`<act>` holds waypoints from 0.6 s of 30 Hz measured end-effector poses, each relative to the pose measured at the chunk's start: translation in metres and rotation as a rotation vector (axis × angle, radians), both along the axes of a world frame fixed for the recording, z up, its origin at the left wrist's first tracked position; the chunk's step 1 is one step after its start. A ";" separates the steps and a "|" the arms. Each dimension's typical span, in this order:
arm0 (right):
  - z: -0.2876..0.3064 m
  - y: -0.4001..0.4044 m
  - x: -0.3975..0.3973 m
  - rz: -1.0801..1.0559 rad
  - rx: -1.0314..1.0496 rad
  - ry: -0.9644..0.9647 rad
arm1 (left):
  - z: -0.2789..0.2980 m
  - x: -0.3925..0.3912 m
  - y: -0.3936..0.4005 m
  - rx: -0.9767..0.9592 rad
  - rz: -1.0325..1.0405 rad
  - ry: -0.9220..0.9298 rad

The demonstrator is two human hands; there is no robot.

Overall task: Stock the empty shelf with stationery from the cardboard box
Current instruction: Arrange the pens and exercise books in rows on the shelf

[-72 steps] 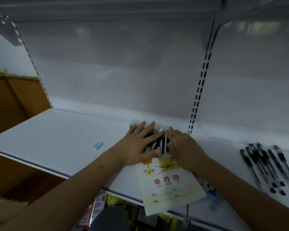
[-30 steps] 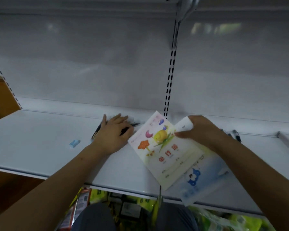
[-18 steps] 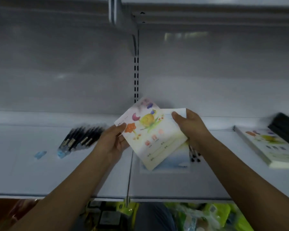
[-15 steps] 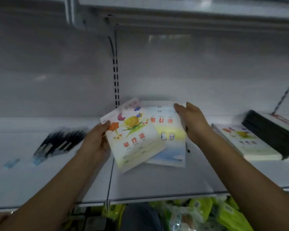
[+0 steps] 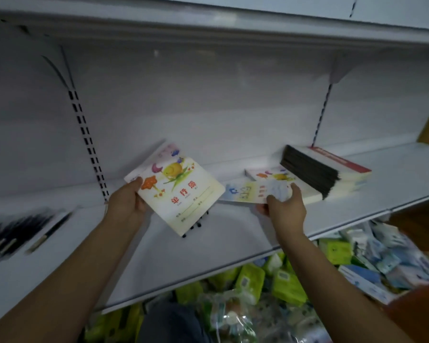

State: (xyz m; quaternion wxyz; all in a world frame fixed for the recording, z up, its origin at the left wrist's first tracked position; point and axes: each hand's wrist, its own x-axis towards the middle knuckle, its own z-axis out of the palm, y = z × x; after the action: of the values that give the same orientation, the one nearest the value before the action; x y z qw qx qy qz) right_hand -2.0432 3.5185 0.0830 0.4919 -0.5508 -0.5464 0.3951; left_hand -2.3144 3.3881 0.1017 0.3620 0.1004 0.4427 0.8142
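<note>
Fingers of the left hand (image 5: 126, 206) are closed on the snail notebook (image 5: 181, 194); the right hand (image 5: 286, 209) grips the blue notebook (image 5: 255, 193) above the shelf (image 5: 233, 233). Misalignment with the stack (image 5: 278, 178) is risked if released tilted.

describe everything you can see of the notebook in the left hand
The notebook is a thin, soft-covered exercise book with a cream cover: a yellow snail on a green leaf, an orange flower, a purple moon, red Chinese characters and blank name lines. It is held tilted above the white shelf, not resting on it. The left hand grips its left edge. A second similar cover peeks out behind its top.
</note>
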 end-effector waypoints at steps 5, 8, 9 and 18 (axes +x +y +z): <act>-0.005 -0.035 0.001 0.246 0.199 -0.370 | 0.004 -0.001 0.004 0.016 0.013 -0.011; -0.016 -0.041 0.000 0.279 0.399 -0.801 | 0.004 -0.003 0.004 0.000 0.029 -0.016; -0.016 -0.041 -0.002 0.262 0.446 -0.973 | 0.004 -0.002 0.004 -0.008 0.027 -0.016; 0.013 -0.018 -0.016 0.421 0.321 -1.157 | 0.012 0.013 0.014 0.017 -0.014 -0.048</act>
State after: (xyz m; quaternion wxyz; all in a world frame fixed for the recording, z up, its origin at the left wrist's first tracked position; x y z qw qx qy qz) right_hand -2.0591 3.5009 0.0962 0.1054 -0.4753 -0.8728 0.0351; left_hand -2.3015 3.4018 0.1136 0.3776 0.0869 0.4262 0.8174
